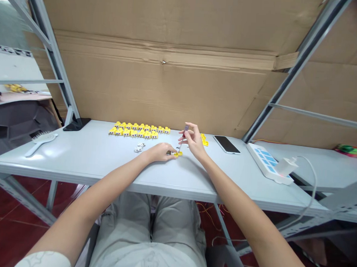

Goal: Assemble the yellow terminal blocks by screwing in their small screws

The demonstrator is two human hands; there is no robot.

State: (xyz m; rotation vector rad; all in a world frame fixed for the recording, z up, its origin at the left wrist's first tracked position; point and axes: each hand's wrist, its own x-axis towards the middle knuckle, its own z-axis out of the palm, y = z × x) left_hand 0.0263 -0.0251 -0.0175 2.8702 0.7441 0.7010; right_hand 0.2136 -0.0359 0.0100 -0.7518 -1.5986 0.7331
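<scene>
Gripping a small screwdriver between the right hand's fingers, shaft slanting down toward 7 o'clock, tip at a yellow plastic part lying sideways, pinched in the left hand's fingers, rows of yellow parts at 11 o'clock

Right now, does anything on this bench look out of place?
Yes: a white hairbrush lies on the bench, unlike anything else there, and a few yellow parts sit apart from the neat rows, near the phone.
</scene>
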